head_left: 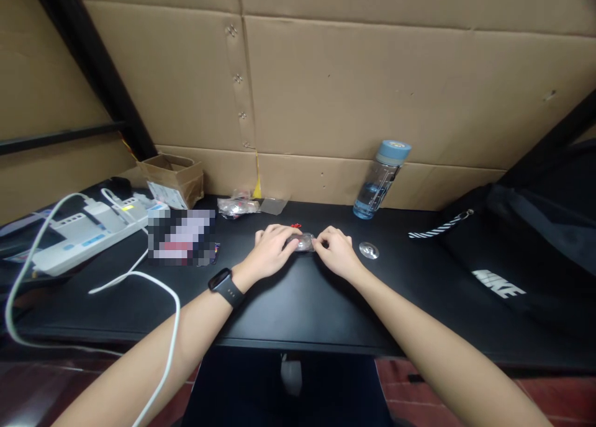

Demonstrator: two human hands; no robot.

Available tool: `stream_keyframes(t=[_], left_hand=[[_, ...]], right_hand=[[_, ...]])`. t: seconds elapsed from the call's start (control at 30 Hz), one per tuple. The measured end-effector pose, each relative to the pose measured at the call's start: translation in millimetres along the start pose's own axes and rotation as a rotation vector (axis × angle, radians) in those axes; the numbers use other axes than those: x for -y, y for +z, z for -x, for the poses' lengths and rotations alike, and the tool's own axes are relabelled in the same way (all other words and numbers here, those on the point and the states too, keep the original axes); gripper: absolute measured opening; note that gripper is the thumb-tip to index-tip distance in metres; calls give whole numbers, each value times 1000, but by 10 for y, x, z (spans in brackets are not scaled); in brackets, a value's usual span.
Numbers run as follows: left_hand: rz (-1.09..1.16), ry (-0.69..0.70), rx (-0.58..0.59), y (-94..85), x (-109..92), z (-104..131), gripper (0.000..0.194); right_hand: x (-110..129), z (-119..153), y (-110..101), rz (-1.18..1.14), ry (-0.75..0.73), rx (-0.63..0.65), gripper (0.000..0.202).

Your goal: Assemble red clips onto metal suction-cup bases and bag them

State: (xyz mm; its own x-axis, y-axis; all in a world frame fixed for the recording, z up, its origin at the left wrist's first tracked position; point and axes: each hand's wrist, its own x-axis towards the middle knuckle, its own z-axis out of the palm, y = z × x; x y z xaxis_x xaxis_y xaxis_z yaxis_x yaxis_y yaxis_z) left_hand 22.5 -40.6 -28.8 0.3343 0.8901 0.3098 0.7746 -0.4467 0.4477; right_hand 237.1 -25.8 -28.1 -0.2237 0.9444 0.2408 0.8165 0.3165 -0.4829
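Observation:
A small item in clear plastic wrapping point(303, 243) lies on the black table between my two hands. My left hand point(271, 251), with a dark watch on its wrist, is closed on its left side, thumb in front and fingers behind. At its right edge my right hand point(336, 251) pinches the wrapping with thumb and curled fingers. Just behind the item shows a little red thing point(296, 226). A round shiny metal disc point(369, 250) rests on the table to the right of my right hand.
Behind stand a water bottle point(379, 182), crumpled clear packaging point(239, 206) and an open cardboard box point(174, 177). A power strip point(93, 241) with white cables lies left. A black bag point(503, 247) fills the right side. The table's front edge point(298, 345) is near me.

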Motion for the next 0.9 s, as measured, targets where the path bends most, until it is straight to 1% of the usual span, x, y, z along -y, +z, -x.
stream_keyframes(t=[0.07, 0.17, 0.23, 0.27, 0.3, 0.33, 0.4, 0.47, 0.57, 0.7, 0.83, 0.9], left_hand=[[-17, 12, 48, 39, 26, -5, 35], [-50, 18, 50, 90, 52, -14, 36], [-71, 19, 50, 107, 58, -19, 37], [-79, 19, 52, 110, 58, -21, 38], [-83, 17, 55, 111, 58, -23, 38], [-82, 12, 55, 108, 57, -25, 38], [-60, -13, 49, 97, 58, -31, 38], [-20, -60, 32, 82, 60, -40, 37], [16, -118, 8, 60, 62, -56, 36], [43, -150, 13, 45, 59, -72, 31], [64, -153, 10, 43, 60, -72, 29], [74, -150, -2, 36, 77, -68, 32]], right_hand=[[-10, -1, -4, 21, 14, 3, 31], [-22, 2, -1, 81, 30, 11, 31], [-21, 10, -7, 109, 11, -14, 22], [-16, 16, -14, 112, -24, -33, 15], [-10, 23, -25, 110, -80, -44, 13], [0, 31, -40, 105, -152, -43, 18], [22, 50, -74, 105, -295, 0, 31], [43, 70, -108, 120, -368, 54, 37], [63, 96, -137, 155, -376, 91, 40], [69, 114, -128, 188, -379, 105, 44], [88, 129, -119, 190, -376, 90, 50], [102, 136, -128, 181, -372, 89, 48]])
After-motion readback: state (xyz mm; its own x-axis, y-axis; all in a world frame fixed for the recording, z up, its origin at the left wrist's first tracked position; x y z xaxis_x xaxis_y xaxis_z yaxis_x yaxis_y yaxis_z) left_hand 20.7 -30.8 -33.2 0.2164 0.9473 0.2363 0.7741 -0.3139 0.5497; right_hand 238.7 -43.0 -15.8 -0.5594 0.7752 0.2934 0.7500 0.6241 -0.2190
